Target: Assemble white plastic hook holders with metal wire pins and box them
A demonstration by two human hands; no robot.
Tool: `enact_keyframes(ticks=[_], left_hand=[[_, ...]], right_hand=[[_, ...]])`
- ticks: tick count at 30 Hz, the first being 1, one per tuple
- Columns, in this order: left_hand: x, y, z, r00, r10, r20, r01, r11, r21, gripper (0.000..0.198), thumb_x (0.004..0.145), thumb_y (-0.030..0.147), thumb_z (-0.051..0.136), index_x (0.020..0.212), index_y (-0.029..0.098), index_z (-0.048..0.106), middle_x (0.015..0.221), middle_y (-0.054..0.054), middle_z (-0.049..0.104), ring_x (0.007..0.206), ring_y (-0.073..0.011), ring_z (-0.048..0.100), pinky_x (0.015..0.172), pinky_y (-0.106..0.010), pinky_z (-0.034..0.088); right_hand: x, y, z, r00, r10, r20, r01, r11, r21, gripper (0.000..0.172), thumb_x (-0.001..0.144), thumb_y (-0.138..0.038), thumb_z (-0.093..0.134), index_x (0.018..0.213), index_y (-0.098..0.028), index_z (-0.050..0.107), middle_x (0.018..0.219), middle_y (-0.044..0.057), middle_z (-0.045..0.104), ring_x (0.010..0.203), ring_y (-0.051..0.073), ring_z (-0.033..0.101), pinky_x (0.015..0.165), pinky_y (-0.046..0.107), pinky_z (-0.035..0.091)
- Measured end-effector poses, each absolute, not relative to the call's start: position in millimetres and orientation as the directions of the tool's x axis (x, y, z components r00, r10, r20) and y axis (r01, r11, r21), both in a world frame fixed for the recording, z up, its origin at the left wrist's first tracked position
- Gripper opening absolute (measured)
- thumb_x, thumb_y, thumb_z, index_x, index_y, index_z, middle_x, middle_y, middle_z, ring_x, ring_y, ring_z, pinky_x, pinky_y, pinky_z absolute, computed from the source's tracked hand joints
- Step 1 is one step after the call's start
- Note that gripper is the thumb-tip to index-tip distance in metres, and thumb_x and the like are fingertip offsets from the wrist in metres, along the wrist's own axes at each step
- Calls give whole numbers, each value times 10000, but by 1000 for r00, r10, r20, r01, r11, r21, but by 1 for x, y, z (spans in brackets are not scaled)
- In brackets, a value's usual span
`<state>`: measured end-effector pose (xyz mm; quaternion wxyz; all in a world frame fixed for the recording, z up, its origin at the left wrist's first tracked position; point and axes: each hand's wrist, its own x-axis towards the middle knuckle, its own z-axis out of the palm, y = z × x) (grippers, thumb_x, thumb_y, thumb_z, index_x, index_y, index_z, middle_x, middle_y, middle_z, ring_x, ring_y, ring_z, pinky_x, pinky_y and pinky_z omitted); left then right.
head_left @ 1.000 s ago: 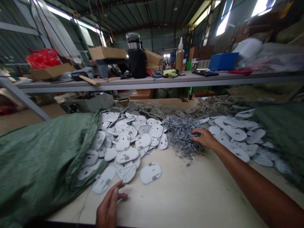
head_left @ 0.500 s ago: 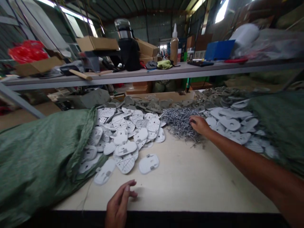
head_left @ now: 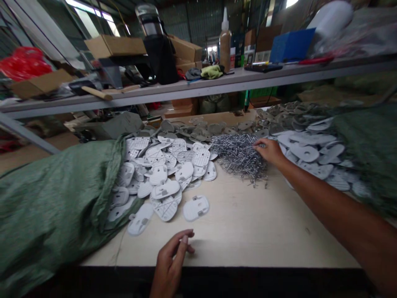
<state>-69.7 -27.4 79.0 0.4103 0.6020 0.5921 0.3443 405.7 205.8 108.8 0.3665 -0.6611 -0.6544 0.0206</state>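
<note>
My right hand [head_left: 270, 151] reaches to the right side of a heap of thin metal pins [head_left: 238, 155]. Its thumb and forefinger are pinched together at the heap's edge; whatever is between the fingertips is too small to make out. Low over the table's front edge is my left hand [head_left: 174, 257], fingers loosely curved and apart, holding nothing. Just beyond it a white oval plate [head_left: 196, 207] with grey clips lies flat, and a second white plate [head_left: 140, 219] rests to its left. A pile of similar white plates [head_left: 164, 176] spreads from the mouth of a green woven sack [head_left: 62, 198].
More white plates [head_left: 307, 154] spill beside another green sack [head_left: 369, 145] on the right. Grey plates [head_left: 214, 129] line the back of the wooden table [head_left: 248, 231]. Above runs a shelf [head_left: 186, 93] holding a glue bottle [head_left: 225, 45], a blue box [head_left: 291, 45] and cartons.
The view has shifted slightly. My left hand has moved right along the table's front edge. My right hand stays at the pin heap, its fingertips now drawn into a pinch.
</note>
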Motion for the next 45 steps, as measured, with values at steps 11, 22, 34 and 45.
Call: enact_keyframes(ticks=[11, 22, 34, 45], left_hand=[[-72, -20, 68, 16, 993, -118, 429, 100, 898, 611, 952, 739, 594, 1136, 206, 829, 897, -107, 822, 1040, -362, 790, 1051, -497, 576], [-22, -16, 76, 203, 961, -187, 370, 102, 924, 610, 963, 732, 584, 1130, 199, 831, 903, -112, 823, 1020, -354, 788, 1068, -501, 561], [-16, -42, 65, 289, 928, -237, 321, 139, 937, 538, 1004, 656, 609, 1150, 180, 815, 920, -108, 823, 870, -289, 788, 952, -420, 594], [-6, -41, 75, 331, 910, -251, 287, 156, 945, 528, 1005, 639, 619, 1142, 170, 817, 951, -114, 827, 833, -270, 784, 907, -406, 616]], right_hand=[[403, 154, 80, 432, 861, 267, 759, -186, -624, 740, 767, -606, 881, 1359, -217, 666, 1234, 174, 762, 1110, 394, 722, 929, 490, 575], [369, 170, 89, 288, 927, 242, 765, -71, -640, 527, 773, -413, 922, 1238, -227, 758, 910, 42, 769, 822, 251, 711, 766, 346, 541], [377, 186, 86, 327, 906, 269, 741, -69, -668, 238, 845, -328, 837, 1046, -209, 792, 977, 58, 790, 904, 255, 701, 812, 336, 521], [378, 193, 92, 329, 907, 265, 756, -85, -649, 142, 815, -202, 789, 954, -220, 813, 933, 52, 799, 918, 258, 704, 854, 344, 528]])
